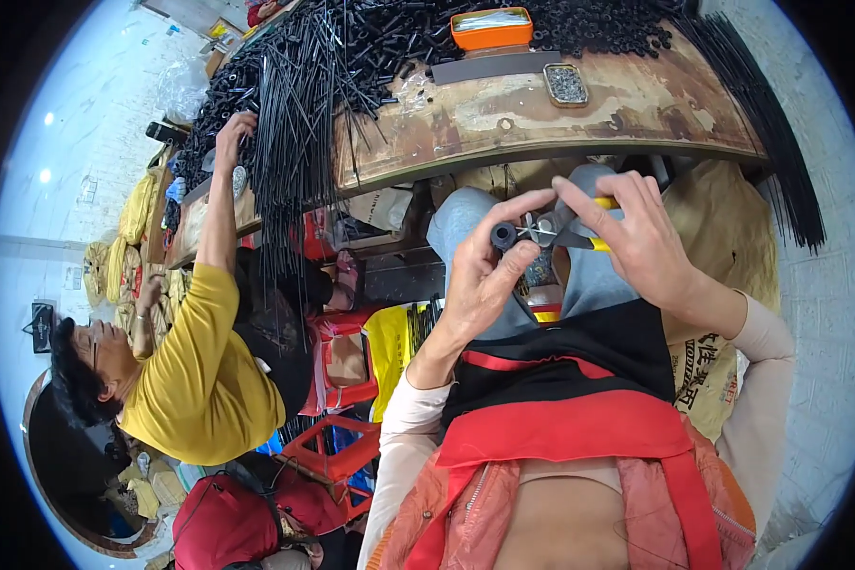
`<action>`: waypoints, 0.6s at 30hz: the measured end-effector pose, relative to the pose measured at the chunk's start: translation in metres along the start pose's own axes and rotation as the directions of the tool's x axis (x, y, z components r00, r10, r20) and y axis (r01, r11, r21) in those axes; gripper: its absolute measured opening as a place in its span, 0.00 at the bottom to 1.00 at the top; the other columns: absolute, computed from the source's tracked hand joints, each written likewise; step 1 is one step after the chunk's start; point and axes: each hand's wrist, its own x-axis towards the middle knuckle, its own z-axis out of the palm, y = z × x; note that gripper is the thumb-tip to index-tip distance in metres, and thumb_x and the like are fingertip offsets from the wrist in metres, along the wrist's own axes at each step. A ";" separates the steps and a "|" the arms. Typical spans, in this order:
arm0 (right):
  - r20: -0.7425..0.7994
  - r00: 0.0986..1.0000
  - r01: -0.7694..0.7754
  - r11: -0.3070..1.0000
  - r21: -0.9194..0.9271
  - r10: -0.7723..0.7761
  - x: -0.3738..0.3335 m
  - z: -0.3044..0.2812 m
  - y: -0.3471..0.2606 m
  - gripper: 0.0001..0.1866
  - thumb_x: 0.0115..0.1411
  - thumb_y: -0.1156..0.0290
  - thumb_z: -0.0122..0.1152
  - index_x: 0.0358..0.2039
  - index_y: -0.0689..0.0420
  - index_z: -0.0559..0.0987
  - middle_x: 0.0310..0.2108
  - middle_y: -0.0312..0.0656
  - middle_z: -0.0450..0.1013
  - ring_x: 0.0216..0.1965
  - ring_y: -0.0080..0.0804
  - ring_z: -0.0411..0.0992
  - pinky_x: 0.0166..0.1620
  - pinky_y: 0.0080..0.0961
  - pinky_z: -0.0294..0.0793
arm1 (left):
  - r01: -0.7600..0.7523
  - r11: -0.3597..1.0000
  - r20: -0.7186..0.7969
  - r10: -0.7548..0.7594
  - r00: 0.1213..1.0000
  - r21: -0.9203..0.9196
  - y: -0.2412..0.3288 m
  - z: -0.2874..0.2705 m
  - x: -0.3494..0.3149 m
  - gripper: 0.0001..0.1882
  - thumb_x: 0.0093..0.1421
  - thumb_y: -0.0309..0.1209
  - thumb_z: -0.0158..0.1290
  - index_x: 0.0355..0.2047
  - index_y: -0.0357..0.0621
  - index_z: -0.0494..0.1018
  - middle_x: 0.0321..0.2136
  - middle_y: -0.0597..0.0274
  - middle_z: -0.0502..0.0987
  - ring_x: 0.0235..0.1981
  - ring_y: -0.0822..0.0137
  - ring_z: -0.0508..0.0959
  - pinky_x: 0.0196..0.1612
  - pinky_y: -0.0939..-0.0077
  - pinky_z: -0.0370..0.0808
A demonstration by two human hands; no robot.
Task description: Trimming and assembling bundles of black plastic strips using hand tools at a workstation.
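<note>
My left hand [477, 285] is closed around a short black tubular piece [503, 236], whose round hollow end shows beside the thumb. Small shiny metal bits stick out from between the thumb and fingers. From the right, my right hand [644, 237] grips a pair of pliers with yellow handles [600, 244]. Their metal jaws lie against or very near the shiny bits at my left fingertips; whether they touch is too small to tell. Both hands are above my lap, just off the near edge of the workbench.
The worn wooden workbench [418, 142] carries heaps of black parts [598, 28], an orange box [492, 30] and a small metal tray [565, 85]. Bundles of long black rods [290, 123] hang over its edge. At left, a co-worker in a yellow shirt [195, 366] reaches toward the heap.
</note>
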 end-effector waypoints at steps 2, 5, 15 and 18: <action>0.046 0.998 0.043 0.998 0.047 -0.045 -0.006 -0.003 0.004 0.34 0.46 0.81 0.60 0.58 0.51 0.71 0.36 0.43 0.67 0.37 0.41 0.68 0.39 0.33 0.69 | 0.029 1.000 0.027 -0.029 0.999 0.007 0.003 0.000 -0.001 0.23 0.64 0.29 0.52 0.58 0.37 0.65 0.53 0.60 0.71 0.49 0.74 0.70 0.51 0.80 0.67; 0.091 0.972 0.206 0.972 0.114 -0.217 -0.003 -0.016 0.020 0.27 0.49 0.76 0.63 0.53 0.53 0.73 0.28 0.40 0.69 0.28 0.39 0.70 0.31 0.29 0.69 | 0.011 0.995 0.123 -0.022 0.992 0.095 0.008 -0.002 0.001 0.22 0.63 0.29 0.53 0.57 0.37 0.67 0.52 0.59 0.72 0.49 0.73 0.71 0.52 0.79 0.67; 0.584 0.809 -0.445 0.715 0.539 0.063 -0.010 -0.044 -0.005 0.25 0.55 0.66 0.66 0.48 0.64 0.67 0.22 0.41 0.71 0.19 0.34 0.73 0.24 0.28 0.70 | 0.066 0.986 0.190 -0.096 0.977 0.155 0.016 -0.002 -0.004 0.25 0.60 0.35 0.58 0.54 0.34 0.70 0.47 0.58 0.76 0.46 0.72 0.73 0.51 0.78 0.68; 0.086 0.996 0.000 0.964 0.267 -0.024 -0.010 -0.044 0.000 0.24 0.53 0.74 0.62 0.50 0.63 0.67 0.34 0.50 0.72 0.32 0.51 0.73 0.35 0.32 0.73 | 0.050 0.980 0.116 -0.074 0.990 0.194 0.022 0.000 0.004 0.25 0.60 0.34 0.57 0.55 0.35 0.69 0.49 0.60 0.75 0.46 0.75 0.71 0.49 0.81 0.68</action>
